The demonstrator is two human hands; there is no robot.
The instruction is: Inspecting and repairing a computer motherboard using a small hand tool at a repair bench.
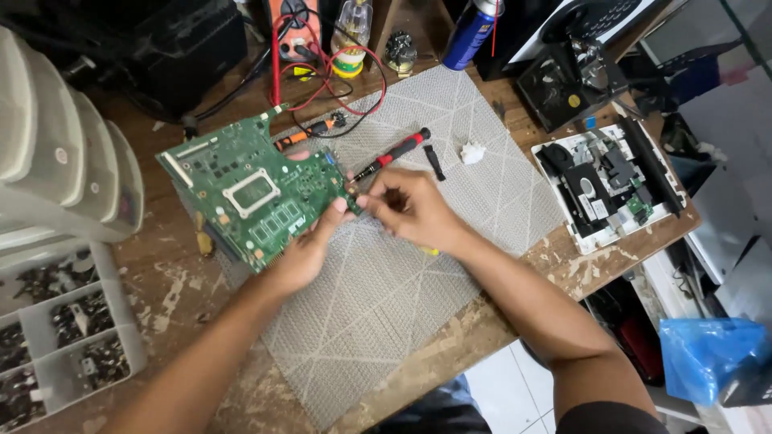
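- Cluttered wooden bench (185, 281), grey mat (418, 265) spread across the centre.
- Left hand (310, 245) pinches the green board (249, 193) at its right edge, held tilted above the mat, left of centre.
- Right hand (410, 207) has fingertips closed at that same corner; what they nip is too small to tell.
- The board looks light, stiff and fragile: best held by the edges.
- Screwdriver (394, 154) just behind; red wires (338, 72) upper centre; parts tray (64, 337) lower left; opened drive (611, 189) right.

The right hand (410, 207) is hiding whatever its fingertips are pinching at the green circuit board (253, 193) edge; too small to tell.
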